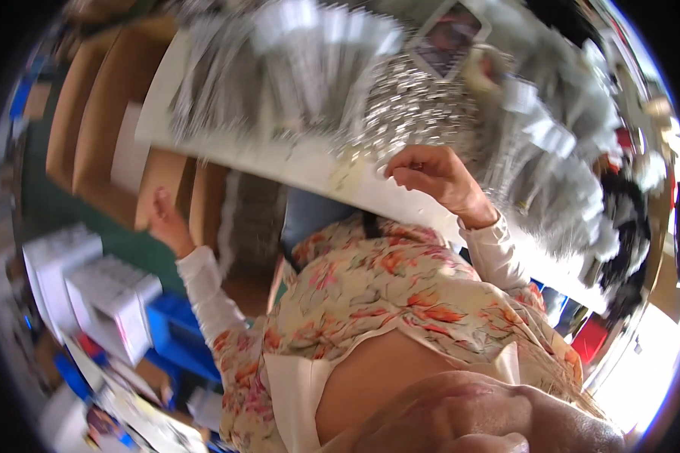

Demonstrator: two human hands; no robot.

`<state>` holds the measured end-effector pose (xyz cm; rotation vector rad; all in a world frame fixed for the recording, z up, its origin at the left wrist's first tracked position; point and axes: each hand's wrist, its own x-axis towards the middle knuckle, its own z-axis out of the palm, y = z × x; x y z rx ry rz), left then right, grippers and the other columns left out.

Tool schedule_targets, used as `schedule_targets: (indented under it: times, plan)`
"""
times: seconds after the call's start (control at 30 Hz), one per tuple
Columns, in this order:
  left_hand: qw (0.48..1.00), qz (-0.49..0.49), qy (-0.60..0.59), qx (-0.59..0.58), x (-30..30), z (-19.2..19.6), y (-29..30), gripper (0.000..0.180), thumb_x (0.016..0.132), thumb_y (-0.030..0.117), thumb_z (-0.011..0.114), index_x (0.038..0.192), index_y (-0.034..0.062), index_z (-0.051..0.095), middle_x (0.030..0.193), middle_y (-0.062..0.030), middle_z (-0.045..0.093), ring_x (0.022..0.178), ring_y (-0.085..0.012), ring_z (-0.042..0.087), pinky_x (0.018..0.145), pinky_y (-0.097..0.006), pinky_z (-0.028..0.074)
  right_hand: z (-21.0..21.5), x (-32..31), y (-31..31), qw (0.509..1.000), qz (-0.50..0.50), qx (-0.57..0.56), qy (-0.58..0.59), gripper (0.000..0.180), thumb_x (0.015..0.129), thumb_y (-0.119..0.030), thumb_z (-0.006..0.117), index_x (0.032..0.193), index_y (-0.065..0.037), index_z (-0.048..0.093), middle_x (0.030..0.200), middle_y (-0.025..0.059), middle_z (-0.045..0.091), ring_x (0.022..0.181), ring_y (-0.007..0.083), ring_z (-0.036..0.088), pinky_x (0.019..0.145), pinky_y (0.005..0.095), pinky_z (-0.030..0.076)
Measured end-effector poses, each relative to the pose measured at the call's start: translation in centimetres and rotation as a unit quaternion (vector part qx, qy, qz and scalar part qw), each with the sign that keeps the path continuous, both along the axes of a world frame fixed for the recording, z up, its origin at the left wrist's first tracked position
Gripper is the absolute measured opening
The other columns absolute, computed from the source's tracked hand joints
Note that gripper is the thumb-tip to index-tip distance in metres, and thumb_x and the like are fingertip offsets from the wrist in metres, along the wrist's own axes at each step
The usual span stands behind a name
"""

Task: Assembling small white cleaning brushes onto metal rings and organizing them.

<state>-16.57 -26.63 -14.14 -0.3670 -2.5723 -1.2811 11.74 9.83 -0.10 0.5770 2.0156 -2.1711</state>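
My right hand [440, 179] hovers over the near edge of the white table [332, 167]. Its fingers are loosely curled, with a gap between thumb and forefinger, and I see nothing in them. Just beyond it lies a heap of small, shiny silver pieces [419, 102], too blurred to name. Out to the left, my left hand [169, 224] is raised beside an open cardboard box [165, 177]. Its fingers point up, somewhat smeared by motion, with nothing visible in them. Bundles in clear plastic [279, 72] cover the table's far left part.
More clear plastic bags [544, 147] and dark bundles [625, 219] crowd the right side. A picture card [450, 39] lies at the back. Tall cardboard boxes [102, 113] stand left of the table. White boxes [113, 298] and a blue bin [181, 332] sit at lower left.
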Motion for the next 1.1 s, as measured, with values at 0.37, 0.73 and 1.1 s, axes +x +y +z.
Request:
schedule_targets:
  times: [0.37, 0.73, 1.1]
  plan:
    - [0.842, -0.525, -0.045, -0.113, -12.5, 16.4, 41.2, 0.028, 0.088, 0.020, 0.057, 0.105, -0.0020, 0.060, 0.089, -0.0079, 0.066, 0.078, -0.0144, 0.063, 0.070, -0.025, 0.048, 8.4, 8.9, 14.7, 0.929, -0.178, 0.322, 0.050, 0.016, 0.087, -0.013, 0.058, 0.098, -0.004, 0.065, 0.080, 0.0024, 0.064, 0.069, 0.0057, 0.056, 0.062, 0.0209, 0.048]
    - [0.837, -0.400, -0.192, -0.321, -17.9, 9.6, 48.1, 0.026, 0.083, 0.025, 0.062, 0.086, -0.0013, 0.062, 0.075, -0.0069, 0.063, 0.063, -0.0154, 0.061, 0.051, -0.030, 0.049, 3.3, 0.3, 33.1, 0.890, -0.232, 0.383, -0.085, 0.018, 0.083, -0.014, 0.058, 0.090, 0.000, 0.066, 0.067, 0.0059, 0.064, 0.055, 0.0129, 0.062, 0.050, 0.0243, 0.051]
    - [0.898, -0.386, -0.212, 0.007, -17.7, 13.4, 48.1, 0.018, 0.090, 0.021, 0.053, 0.091, 0.0050, 0.060, 0.088, -0.0095, 0.066, 0.074, -0.0159, 0.065, 0.059, -0.028, 0.052, -6.0, -7.1, 41.2, 0.726, -0.136, 0.660, -0.136, 0.017, 0.069, -0.019, 0.061, 0.075, -0.005, 0.069, 0.071, 0.0151, 0.065, 0.068, 0.0236, 0.065, 0.062, 0.0361, 0.051]
